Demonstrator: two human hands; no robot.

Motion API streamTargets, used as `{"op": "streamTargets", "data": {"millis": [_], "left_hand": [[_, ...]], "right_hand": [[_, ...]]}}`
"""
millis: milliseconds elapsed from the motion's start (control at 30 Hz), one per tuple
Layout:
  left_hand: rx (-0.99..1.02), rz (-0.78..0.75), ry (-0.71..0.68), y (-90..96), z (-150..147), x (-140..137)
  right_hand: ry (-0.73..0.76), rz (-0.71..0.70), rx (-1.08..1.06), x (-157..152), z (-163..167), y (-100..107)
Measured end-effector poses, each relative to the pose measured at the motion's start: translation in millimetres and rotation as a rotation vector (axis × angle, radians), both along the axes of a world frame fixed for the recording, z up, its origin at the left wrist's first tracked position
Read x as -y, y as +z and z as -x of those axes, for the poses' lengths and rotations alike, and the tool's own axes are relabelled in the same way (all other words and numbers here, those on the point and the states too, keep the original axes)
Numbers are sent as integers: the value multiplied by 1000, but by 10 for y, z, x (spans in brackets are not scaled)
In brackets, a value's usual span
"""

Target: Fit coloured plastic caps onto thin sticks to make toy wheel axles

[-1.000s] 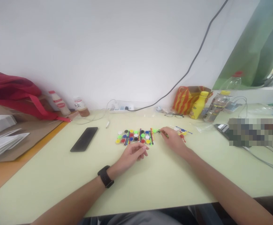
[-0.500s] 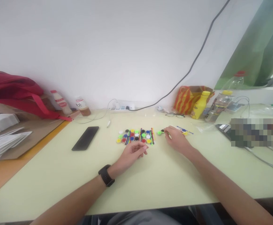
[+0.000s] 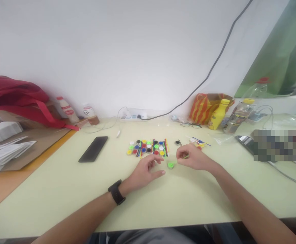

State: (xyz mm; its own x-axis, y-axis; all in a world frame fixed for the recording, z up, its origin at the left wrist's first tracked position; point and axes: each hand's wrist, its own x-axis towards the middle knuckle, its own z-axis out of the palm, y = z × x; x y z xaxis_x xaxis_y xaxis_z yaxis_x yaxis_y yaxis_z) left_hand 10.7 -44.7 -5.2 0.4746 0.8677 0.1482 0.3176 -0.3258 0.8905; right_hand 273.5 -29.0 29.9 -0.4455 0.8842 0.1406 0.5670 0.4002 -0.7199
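My left hand [image 3: 146, 171], a black watch on its wrist, is open, with thumb and fingers spread apart and nothing between them. Just in front of its fingertips is a small round green piece [image 3: 170, 165] with a clear rim. My right hand [image 3: 192, 157] is closed in a pinch on a thin green stick [image 3: 186, 156], and a faint part of it points toward the green piece; whether they are joined I cannot tell. Beyond the left hand lie rows of round coloured pieces [image 3: 148, 146] with bundles of coloured sticks [image 3: 165, 147] beside them.
A black round piece [image 3: 177, 142] with a dark stick lies behind my right hand, and blue, white and yellow sticks [image 3: 201, 141] lie farther right. A black phone [image 3: 93, 149] rests at left. Glasses [image 3: 190, 125], a yellow bottle [image 3: 218, 115] and a power strip [image 3: 133, 117] line the wall.
My right hand has come nearer and brought the green piece and stick toward my left hand. The left hand's fingers have spread apart. The black piece stayed behind on the table.
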Motion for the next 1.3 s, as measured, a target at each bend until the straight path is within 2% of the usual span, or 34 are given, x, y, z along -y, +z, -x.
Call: {"op": "streamTargets", "data": {"millis": [67,133,300,467,567,700,833,933,1133,1300], "left_hand": [[-80,-100,8,-4,3,2],[-113,-154,-32,-18,6,2],[-155,-217,-89,-57,10,29],[-197,-238,-154,-27,6,80],[-139,-210,-153,-4,0,77],[55,-19,-69,14,-16,22],[282,155,13,-7,-20,-44],[319,196,50,-15,-12,-67],[317,113,49,56,-20,-22],[218,-25,34,47,-20,2]], "right_hand": [[97,81,-76,34,48,0],[130,131,-188,52,95,-10],[85,222,-484,49,150,-27],[35,231,-535,58,182,-33],[38,234,-606,67,216,-45],[106,274,-718,82,258,-65],[120,279,-678,116,292,-82],[109,250,-606,143,317,-97],[76,138,-439,160,360,-119],[84,21,-340,173,370,-143]]}}
